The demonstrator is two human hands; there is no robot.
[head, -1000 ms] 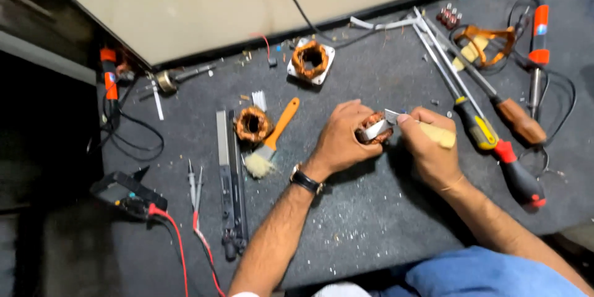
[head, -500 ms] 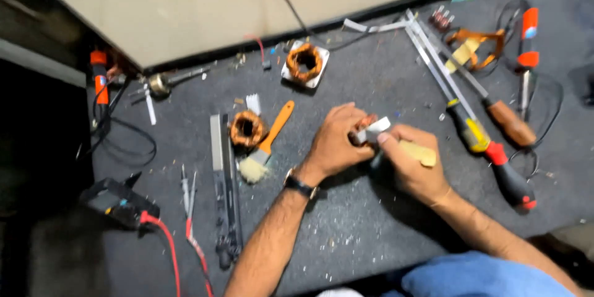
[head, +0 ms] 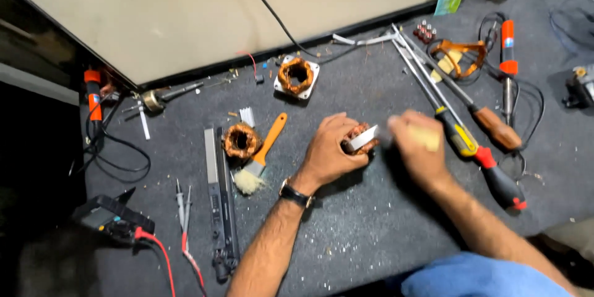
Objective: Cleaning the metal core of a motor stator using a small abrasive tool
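Left hand (head: 328,148) is gripping the copper-wound stator (head: 359,137) against the grey mat (head: 371,235) mid-bench. Right hand (head: 417,145), blurred, is closed on a pale-handled blade (head: 364,138) working into the windings. Best keeping the stator pinned and the strokes shallow to spare the wire.

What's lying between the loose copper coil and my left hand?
In the head view, an orange-handled brush lies slanted between the loose copper coil and the left hand, bristles toward you.

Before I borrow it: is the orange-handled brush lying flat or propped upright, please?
Lying flat: the orange-handled brush rests on the grey mat beside a copper coil.
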